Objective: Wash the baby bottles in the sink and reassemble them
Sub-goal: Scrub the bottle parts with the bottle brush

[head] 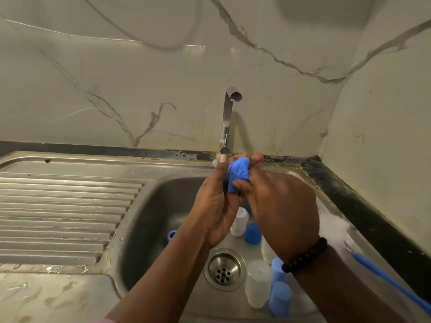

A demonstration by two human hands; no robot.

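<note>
While over basin: both hands meet below the tap (227, 117).
Left hand (215, 206): grip clenched on blue cloth (239, 174).
Right hand (279, 206): grip pinching same cloth.
Bottles: white bottle (239, 221), blue cap (252, 233) in sink (149, 206).

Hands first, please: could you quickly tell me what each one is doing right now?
Left hand: fingers curled round the blue cloth, gripping it over the sink.
Right hand: also gripping the blue cloth, thumb and fingers pinching it.
</note>
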